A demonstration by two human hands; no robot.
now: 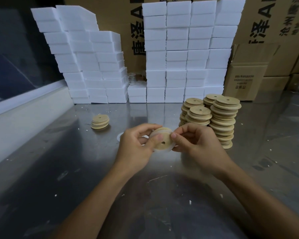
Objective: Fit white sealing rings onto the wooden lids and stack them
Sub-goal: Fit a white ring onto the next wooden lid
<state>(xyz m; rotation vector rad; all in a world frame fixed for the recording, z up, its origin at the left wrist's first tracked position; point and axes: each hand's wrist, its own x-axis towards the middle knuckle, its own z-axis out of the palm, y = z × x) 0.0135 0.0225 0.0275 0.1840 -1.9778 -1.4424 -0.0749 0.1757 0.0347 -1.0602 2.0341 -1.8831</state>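
Over the middle of the metal table I hold a round wooden lid (164, 138) with a small centre hole, tilted toward me. A white sealing ring (162, 150) runs around its rim. My left hand (136, 145) grips the lid's left side, thumb on its face. From the right, my right hand (195, 144) pinches the ring at the lid's edge. Several tall stacks of bare wooden lids (221, 121) stand just behind my right hand. A short stack of lids (100, 121) sits to the far left. A loose white ring (119, 136) peeks out behind my left hand.
The steel table (76, 169) is speckled with white crumbs. White foam blocks (179, 57) are piled high along the back, in front of cardboard boxes (245, 80). A white ledge (24, 104) and dark window run along the left side.
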